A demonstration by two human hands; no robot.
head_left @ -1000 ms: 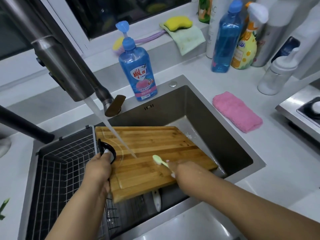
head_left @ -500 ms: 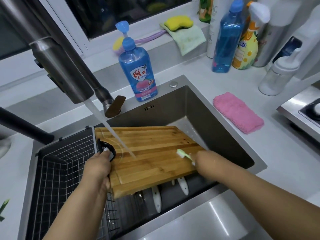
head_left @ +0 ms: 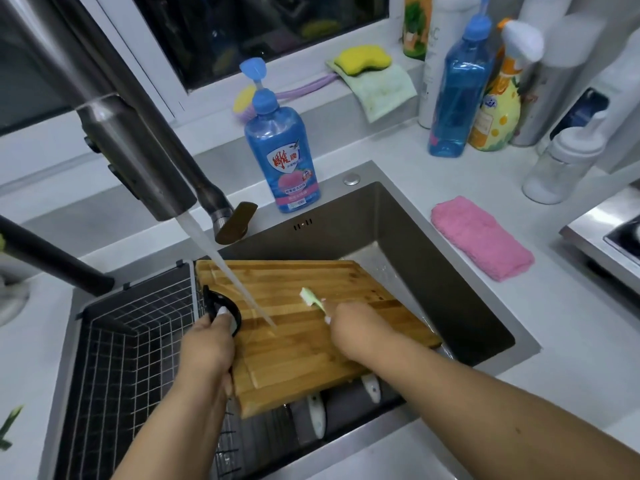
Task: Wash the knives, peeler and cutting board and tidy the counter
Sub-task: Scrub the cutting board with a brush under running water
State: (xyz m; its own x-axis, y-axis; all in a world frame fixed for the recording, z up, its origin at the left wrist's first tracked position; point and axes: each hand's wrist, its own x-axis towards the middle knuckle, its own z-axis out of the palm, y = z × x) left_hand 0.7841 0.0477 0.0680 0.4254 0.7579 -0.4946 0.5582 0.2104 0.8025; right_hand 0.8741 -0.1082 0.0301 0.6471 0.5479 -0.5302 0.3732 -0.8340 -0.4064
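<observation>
At the centre of the frame a rectangular wooden cutting board (head_left: 311,327) lies tilted across the steel sink (head_left: 433,244), a stream of tap water (head_left: 235,282) landing on it. The left hand (head_left: 207,348) curls round the board's black loop handle (head_left: 225,311) at its left edge (thumb on top). The right hand (head_left: 360,329) pinches a pale green brush (head_left: 311,297) whose head touches the wood; two white knife handles (head_left: 317,414) show below the board.
</observation>
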